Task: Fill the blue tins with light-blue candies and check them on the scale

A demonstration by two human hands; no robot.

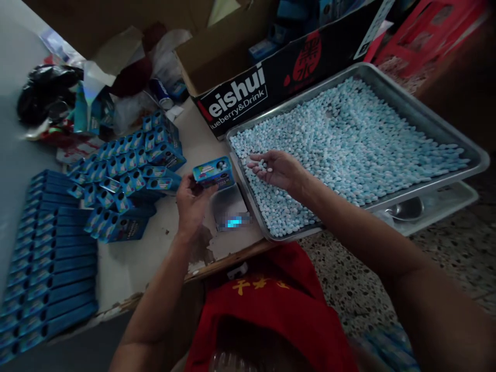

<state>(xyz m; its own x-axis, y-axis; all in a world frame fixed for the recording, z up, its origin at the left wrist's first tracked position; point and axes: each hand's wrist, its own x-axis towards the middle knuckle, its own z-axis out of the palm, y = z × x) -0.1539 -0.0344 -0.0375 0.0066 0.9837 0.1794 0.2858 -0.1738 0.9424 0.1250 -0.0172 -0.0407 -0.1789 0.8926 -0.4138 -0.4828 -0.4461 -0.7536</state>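
Observation:
My left hand (194,204) grips a small blue printed box (214,173), fingers and thumb on its sides. It is held tilted at the far edge of a small scale (228,206) with a lit, blurred-out display; whether it rests on the scale I cannot tell. My right hand (273,168) is palm up and cupped, with several small pale candies (263,166) lying in the fingers. Below that hand spreads a large metal tray (422,111) full of pale blue and white oval candies (356,139).
Stacked blue boxes (70,253) and a looser pile of blue boxes (127,165) stand on the left of the white table (120,274). A black printed carton (248,98) with blue boxes inside is behind the tray. A can (160,93) and plastic bags stand at the back left.

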